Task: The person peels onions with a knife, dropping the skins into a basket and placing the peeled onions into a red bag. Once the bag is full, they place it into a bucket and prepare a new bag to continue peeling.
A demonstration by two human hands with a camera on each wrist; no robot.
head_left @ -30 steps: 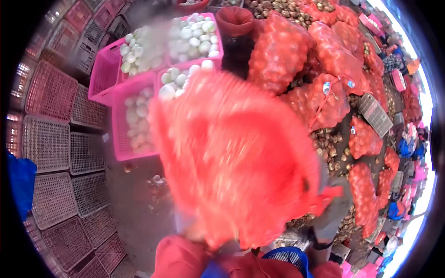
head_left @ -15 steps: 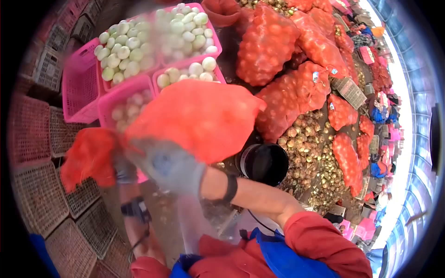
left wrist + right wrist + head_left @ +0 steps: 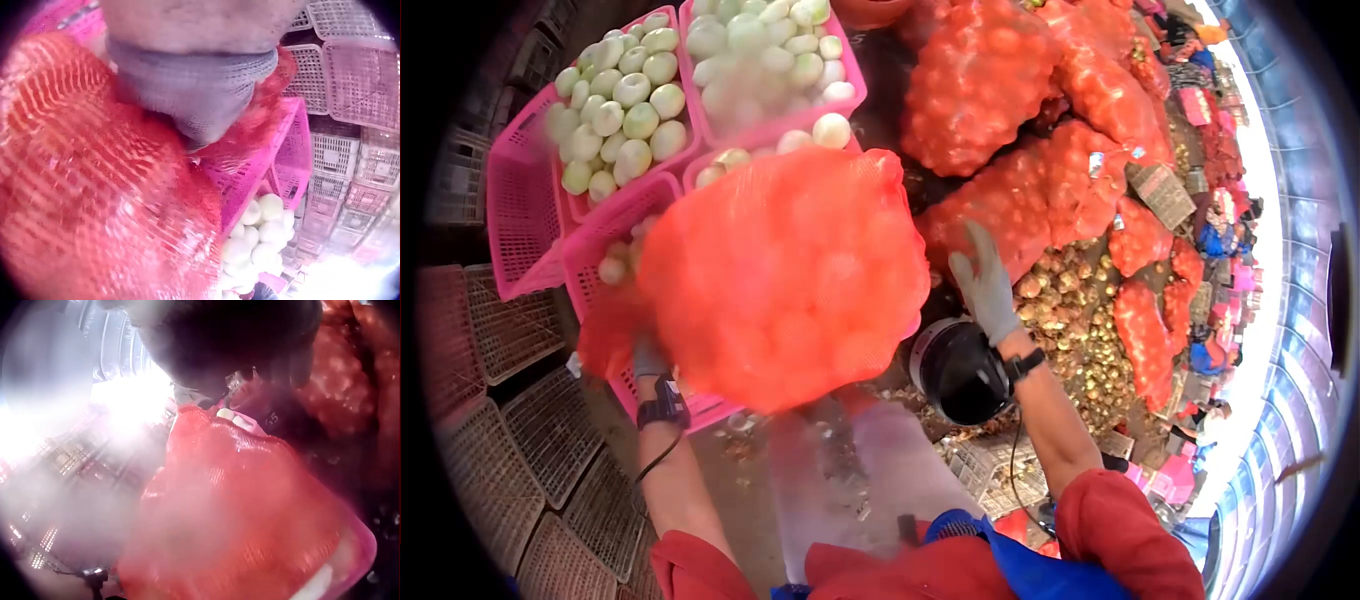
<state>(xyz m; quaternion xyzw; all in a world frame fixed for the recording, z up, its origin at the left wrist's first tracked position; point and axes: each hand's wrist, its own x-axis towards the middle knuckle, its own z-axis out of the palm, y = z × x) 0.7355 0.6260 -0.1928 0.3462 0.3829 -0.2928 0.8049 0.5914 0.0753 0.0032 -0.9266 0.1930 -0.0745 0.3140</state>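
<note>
A red mesh sack (image 3: 790, 270) bulges over the front pink crates in the head view, its contents blurred behind the mesh. At its left end my gloved left hand (image 3: 648, 357) grips the bunched mesh; most of those fingers are hidden. The left wrist view shows the grey glove (image 3: 194, 94) against the gathered red netting. To the right of the sack, my gloved right hand (image 3: 987, 285) is held apart from it, fingers extended and nothing in them, above a black bucket (image 3: 967, 372).
Pink crates (image 3: 525, 200) stand at upper left, some heaped with peeled white onions (image 3: 632, 90). Full red mesh sacks (image 3: 980, 85) lie at upper right, beside loose onions (image 3: 1070, 310) on the floor. Stacked plastic crates (image 3: 510, 460) line the left side.
The sack swung from in front of my body to over the crates. My right hand moved from beside the left hand out to the right, off the mesh. The left hand keeps its grip.
</note>
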